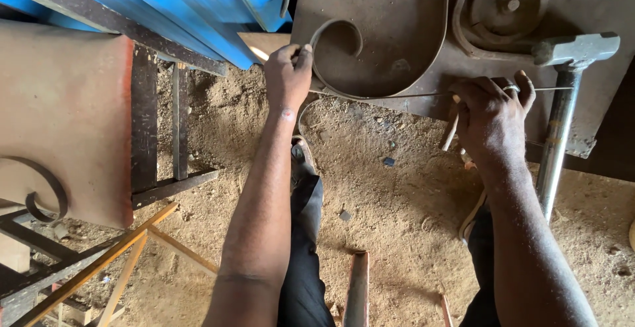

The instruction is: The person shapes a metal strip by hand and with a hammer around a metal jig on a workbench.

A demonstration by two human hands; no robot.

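Both hands work at the near edge of the rusty steel plate worktop, seen from the head camera looking straight down. The left hand has its grip pressed together around the curled end of the flat, rust-brown iron scroll strip, thumb and fingers pinching it just where the small spiral begins; the strip's big loop lies flat on the worktop, sweeping away from that grip toward the far side and back to the near edge. The right hand is closed over a thin straight metal rod laid along the near edge, touching the loop's lowest curve, and seems also to hold a short pale stick, though its fingers hide the exact hold. As a judgement, the step in hand is checking or marking the scroll against the rod; a following move would call for keeping the strip steady while the rod stays aligned. A grey steel hammer rests just beside the right hand at the right near corner, and a round scroll jig sits at the far right.
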